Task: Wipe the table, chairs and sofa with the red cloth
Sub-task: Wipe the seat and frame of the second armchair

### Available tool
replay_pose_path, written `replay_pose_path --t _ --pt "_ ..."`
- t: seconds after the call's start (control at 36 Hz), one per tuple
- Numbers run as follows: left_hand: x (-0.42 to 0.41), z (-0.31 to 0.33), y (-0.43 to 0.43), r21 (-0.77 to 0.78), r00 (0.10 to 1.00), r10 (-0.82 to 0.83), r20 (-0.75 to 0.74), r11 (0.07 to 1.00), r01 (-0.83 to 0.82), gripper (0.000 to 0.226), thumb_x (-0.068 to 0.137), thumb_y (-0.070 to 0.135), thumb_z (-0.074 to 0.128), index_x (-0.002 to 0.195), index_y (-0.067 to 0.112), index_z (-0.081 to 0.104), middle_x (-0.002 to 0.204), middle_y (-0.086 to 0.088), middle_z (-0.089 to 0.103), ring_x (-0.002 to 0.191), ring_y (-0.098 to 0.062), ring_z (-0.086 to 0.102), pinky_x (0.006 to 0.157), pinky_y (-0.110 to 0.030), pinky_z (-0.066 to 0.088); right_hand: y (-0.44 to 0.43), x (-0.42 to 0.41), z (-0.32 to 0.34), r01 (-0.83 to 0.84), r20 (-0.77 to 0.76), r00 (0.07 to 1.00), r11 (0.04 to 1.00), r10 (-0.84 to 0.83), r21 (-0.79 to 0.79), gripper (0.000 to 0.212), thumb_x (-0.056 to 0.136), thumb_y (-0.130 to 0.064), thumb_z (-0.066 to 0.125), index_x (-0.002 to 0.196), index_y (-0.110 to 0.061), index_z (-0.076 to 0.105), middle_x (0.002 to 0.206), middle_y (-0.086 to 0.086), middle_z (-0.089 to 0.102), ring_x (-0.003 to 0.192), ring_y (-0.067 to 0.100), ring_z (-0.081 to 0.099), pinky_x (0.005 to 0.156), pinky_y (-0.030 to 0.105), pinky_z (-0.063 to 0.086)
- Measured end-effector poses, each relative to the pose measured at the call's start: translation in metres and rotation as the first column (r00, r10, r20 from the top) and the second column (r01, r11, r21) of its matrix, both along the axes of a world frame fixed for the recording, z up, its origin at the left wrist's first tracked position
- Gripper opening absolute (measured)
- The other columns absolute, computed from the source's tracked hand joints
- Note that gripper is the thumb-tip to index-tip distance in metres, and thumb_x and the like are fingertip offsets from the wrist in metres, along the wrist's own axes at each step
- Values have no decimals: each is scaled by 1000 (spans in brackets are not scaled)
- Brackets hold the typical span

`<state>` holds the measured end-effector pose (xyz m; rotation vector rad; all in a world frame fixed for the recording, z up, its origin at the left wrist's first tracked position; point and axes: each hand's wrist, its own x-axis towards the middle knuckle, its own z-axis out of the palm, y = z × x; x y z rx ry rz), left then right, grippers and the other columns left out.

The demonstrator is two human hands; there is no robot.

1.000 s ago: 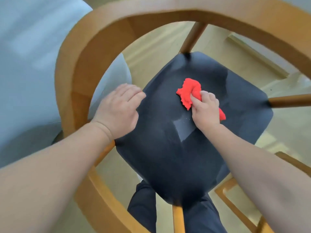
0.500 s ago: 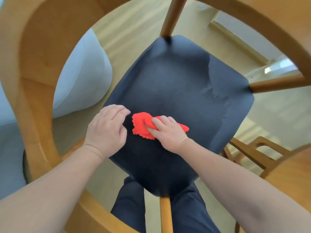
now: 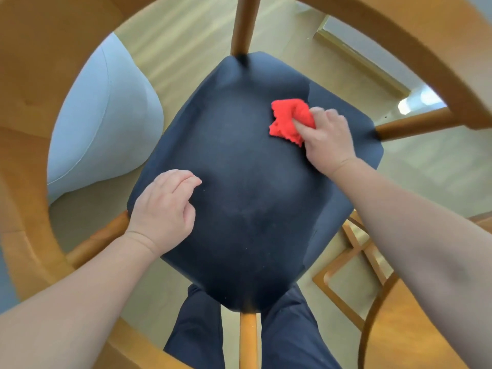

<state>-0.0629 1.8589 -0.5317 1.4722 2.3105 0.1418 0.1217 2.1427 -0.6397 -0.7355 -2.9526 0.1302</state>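
I look straight down through the curved wooden backrest (image 3: 40, 107) of a chair onto its dark navy seat (image 3: 250, 198). My right hand (image 3: 328, 139) presses a crumpled red cloth (image 3: 288, 121) against the far right part of the seat, fingers closed over it. My left hand (image 3: 162, 209) rests on the seat's near left edge, fingers loosely curled and holding nothing. Wooden posts join the seat to the backrest at the far side (image 3: 242, 25), the right (image 3: 410, 126) and the near side (image 3: 247, 339).
A pale blue sofa arm (image 3: 106, 123) sits close to the chair's left side. Another wooden chair frame (image 3: 356, 262) and a wooden tabletop (image 3: 426, 328) stand at the lower right. My dark trouser legs (image 3: 292, 334) are below the seat. Light wooden floor lies beyond.
My right hand has swept the red cloth from the seat's near left, beside my left hand, up to its far right. My left hand has stayed at the left edge.
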Motion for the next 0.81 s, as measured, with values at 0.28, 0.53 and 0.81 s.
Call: replay_pose_path --t 0.28,0.53,0.81 --pt "13 1 7 -7 999 -41 23 999 41 40 77 11 42 110 6 65 111 -8 63 107 -28 57 92 -34 47 64 6 12 646 265 751 756 -604 -108 24 88 -10 42 105 -13 59 121 20 44 107 41 43 85 44 39" --pt "22 0 17 -8 994 -99 45 995 100 46 79 15 33 108 4 66 110 -9 64 105 -29 56 96 -30 36 34 43 8 418 69 908 891 -413 -176 45 81 -2 47 122 -13 63 99 27 52 80 42 49 68 42 40" --pt "45 -5 48 99 973 -219 76 972 211 44 77 12 35 107 3 65 109 -9 63 105 -26 52 95 -30 36 -70 77 6 353 -7 932 909 -363 -220 46 73 2 53 116 -9 66 101 22 56 75 39 50 67 44 51"
